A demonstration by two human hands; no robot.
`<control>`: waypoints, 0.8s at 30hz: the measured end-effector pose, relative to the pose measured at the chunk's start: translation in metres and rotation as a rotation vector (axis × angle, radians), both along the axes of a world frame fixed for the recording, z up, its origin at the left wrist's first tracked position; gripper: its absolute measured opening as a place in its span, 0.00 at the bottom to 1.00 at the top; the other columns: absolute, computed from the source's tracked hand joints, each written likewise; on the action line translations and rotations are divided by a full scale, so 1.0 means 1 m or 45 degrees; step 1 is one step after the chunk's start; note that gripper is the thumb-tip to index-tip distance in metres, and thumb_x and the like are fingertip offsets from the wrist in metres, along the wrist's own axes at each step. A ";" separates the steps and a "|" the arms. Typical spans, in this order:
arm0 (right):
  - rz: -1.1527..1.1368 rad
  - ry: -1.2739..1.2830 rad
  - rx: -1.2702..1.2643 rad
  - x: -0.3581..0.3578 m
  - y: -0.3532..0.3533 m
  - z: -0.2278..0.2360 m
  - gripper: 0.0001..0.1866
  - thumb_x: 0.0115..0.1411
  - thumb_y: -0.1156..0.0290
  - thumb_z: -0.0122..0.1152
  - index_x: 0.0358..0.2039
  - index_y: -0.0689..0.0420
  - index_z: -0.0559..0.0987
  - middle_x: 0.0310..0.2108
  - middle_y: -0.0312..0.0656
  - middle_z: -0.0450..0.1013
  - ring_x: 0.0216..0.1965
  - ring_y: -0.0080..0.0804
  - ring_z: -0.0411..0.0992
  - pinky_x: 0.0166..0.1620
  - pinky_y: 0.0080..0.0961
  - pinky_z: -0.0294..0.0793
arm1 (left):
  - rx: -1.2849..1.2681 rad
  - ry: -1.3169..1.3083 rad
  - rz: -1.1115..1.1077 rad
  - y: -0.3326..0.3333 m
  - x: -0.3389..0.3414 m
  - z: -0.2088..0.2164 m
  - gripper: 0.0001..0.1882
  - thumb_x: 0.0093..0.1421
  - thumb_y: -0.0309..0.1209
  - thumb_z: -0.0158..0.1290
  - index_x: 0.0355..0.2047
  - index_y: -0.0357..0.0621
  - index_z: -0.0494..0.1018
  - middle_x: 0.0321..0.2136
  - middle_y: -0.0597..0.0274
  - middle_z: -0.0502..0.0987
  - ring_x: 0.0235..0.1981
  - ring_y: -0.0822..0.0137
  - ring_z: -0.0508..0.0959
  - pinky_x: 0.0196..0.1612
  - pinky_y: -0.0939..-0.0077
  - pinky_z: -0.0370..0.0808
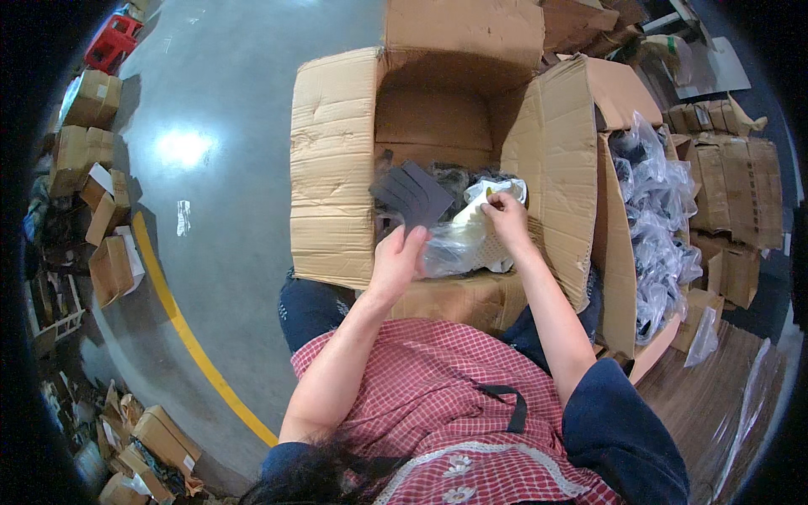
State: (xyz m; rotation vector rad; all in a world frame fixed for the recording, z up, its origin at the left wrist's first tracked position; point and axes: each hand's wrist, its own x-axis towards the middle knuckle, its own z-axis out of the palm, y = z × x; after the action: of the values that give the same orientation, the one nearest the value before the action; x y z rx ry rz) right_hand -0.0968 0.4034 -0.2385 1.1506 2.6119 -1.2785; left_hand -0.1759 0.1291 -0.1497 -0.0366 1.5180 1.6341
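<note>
In front of me stands a large open cardboard box (332, 168), its flaps folded outward. My left hand (397, 263) grips the lower edge of a flat dark grey sheet with curved slits (412, 192), holding it tilted over the box opening. My right hand (507, 217) is closed in a pinch at the top of a pale yellow-white piece (471, 209). Clear plastic wrapping (450, 252) lies below and between the hands. Dark items in plastic sit deeper in the box, partly hidden by the sheet.
To the right, another open carton (619, 244) is filled with clear plastic bags (652, 227). Stacked flattened cardboard (736, 185) stands beyond it. Across the grey floor runs a yellow line (181, 324), with cartons (88, 160) and a red crate (114, 42) farther left.
</note>
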 end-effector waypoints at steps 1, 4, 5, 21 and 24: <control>-0.058 0.087 -0.096 -0.006 -0.012 0.015 0.13 0.54 0.67 0.69 0.38 0.60 0.80 0.40 0.47 0.79 0.42 0.33 0.77 0.47 0.29 0.74 | 0.083 -0.018 0.085 -0.003 0.001 0.002 0.15 0.72 0.40 0.48 0.39 0.40 0.74 0.27 0.68 0.73 0.24 0.75 0.70 0.31 0.76 0.70; 0.265 0.503 -0.003 0.001 -0.040 0.100 0.11 0.55 0.71 0.67 0.37 0.61 0.78 0.41 0.45 0.78 0.41 0.33 0.76 0.47 0.29 0.74 | 0.322 -0.012 0.258 -0.012 0.010 0.011 0.15 0.73 0.39 0.46 0.41 0.40 0.73 0.29 0.68 0.73 0.29 0.75 0.71 0.38 0.76 0.71; 0.292 0.519 -0.032 0.011 -0.045 0.119 0.11 0.55 0.72 0.67 0.36 0.61 0.77 0.42 0.45 0.77 0.41 0.33 0.75 0.48 0.30 0.74 | 0.386 0.050 0.260 -0.015 0.008 0.020 0.14 0.73 0.39 0.46 0.41 0.40 0.73 0.29 0.68 0.73 0.31 0.74 0.71 0.41 0.76 0.71; 0.296 0.395 -0.668 0.200 -0.094 0.254 0.21 0.42 0.88 0.49 0.41 0.66 0.76 0.52 0.45 0.73 0.54 0.30 0.71 0.59 0.28 0.69 | 0.436 0.167 0.116 -0.085 0.144 0.156 0.12 0.70 0.30 0.46 0.47 0.35 0.72 0.33 0.67 0.74 0.32 0.76 0.70 0.37 0.81 0.67; 0.205 0.501 -0.452 0.199 -0.102 0.289 0.16 0.51 0.89 0.52 0.40 0.64 0.77 0.53 0.45 0.73 0.54 0.31 0.72 0.57 0.27 0.70 | 0.366 0.285 0.031 -0.099 0.170 0.173 0.10 0.69 0.29 0.47 0.45 0.36 0.73 0.31 0.68 0.75 0.31 0.77 0.70 0.35 0.83 0.67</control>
State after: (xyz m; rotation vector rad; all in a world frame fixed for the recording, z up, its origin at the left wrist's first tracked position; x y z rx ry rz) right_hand 0.1022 0.3016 0.0505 0.6750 2.4882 -1.9931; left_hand -0.0063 0.0297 0.0229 0.2943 1.4340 1.9121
